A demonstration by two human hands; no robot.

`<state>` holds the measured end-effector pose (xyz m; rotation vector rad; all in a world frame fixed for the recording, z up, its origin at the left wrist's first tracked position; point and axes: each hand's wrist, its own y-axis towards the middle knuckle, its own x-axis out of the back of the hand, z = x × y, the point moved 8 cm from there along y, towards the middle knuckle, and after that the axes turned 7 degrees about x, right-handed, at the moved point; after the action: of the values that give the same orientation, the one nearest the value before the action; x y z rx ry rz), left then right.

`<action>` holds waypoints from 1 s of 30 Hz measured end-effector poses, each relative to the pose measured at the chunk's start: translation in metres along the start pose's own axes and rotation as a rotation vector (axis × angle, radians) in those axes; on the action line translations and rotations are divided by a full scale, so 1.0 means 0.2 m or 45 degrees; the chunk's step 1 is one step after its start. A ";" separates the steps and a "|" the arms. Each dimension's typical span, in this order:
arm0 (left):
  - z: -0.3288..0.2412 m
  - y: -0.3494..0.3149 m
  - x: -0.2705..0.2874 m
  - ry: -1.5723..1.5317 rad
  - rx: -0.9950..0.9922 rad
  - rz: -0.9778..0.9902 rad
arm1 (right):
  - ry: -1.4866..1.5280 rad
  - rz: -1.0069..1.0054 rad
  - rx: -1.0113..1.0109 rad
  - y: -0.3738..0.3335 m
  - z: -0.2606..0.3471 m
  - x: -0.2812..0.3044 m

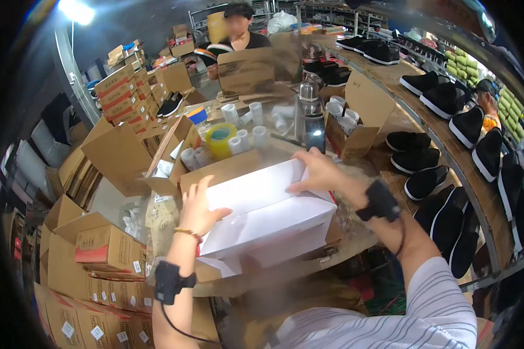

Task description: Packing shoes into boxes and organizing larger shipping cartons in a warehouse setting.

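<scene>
Between my hands is a white cardboard box [268, 232] with its flaps up and red showing at its corners. My left hand [198, 206] grips the upright white panel at the left end, thumb on the white face and fingers behind the edge. At the panel's right end, my right hand [317, 174] holds it with the thumb in front and the fingers over the top corner. Whatever lies inside the box is hidden by the panels. Both wrists carry black strapped devices; a bracelet [188, 234] is on the left one.
Beyond the box stand a yellow tape roll [220, 141], several white rolls [256, 113], a metal flask [308, 107] and a phone [315, 132]. Black shoes [414, 161] line the right side and shelf. Brown cartons [108, 247] fill the left. A person [244, 38] works opposite.
</scene>
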<state>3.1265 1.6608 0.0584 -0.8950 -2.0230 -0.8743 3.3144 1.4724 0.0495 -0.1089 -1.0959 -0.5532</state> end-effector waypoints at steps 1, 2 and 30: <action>0.03 -0.02 -0.01 0.282 0.195 0.096 | 0.006 0.002 0.009 -0.01 0.03 -0.03; 0.06 -0.02 -0.02 0.304 0.226 0.104 | -0.012 -0.069 0.012 -0.01 0.05 -0.03; -0.32 -0.31 -0.02 0.885 -0.956 -0.749 | 1.183 0.162 0.560 -0.47 1.28 -0.49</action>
<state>3.1005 1.5759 0.0679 -0.2367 -1.3214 -2.0218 3.0299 1.5178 0.0675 0.4273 -0.2741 -0.1830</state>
